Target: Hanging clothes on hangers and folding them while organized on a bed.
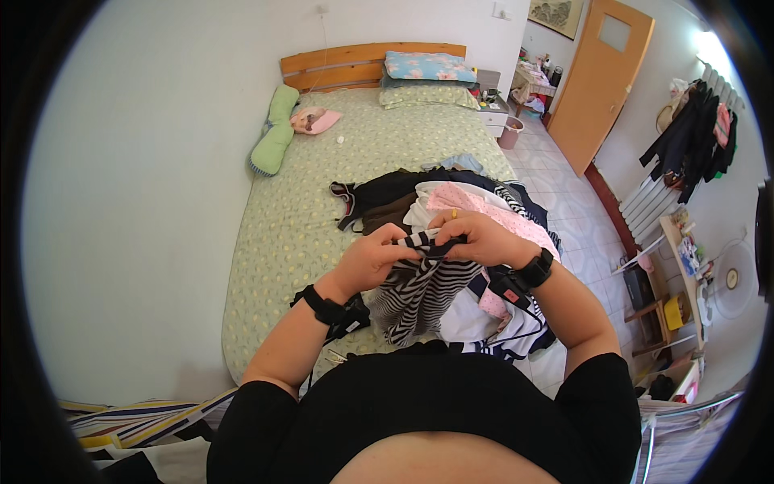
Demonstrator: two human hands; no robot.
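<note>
Both my hands hold a black-and-white striped knit garment (423,290) above the near part of the bed. My left hand (369,257) pinches its upper edge on the left, and my right hand (478,239) grips the dark edge a little to the right. The striped cloth hangs down in folds below my fingers. Beyond it lies a pile of clothes with a black garment (387,193), a brown garment (387,215) and a pink dotted garment (514,224). A white garment with dark stripes (468,317) lies at the lower right.
The bed sheet (290,218) is pale green. A green bolster (275,136) and a pink item (323,121) lie at the left, pillows (429,66) by the headboard. A waste bin (511,133) and an orange door (601,85) are beyond. A shelf desk (683,272) and a fan (731,278) stand right.
</note>
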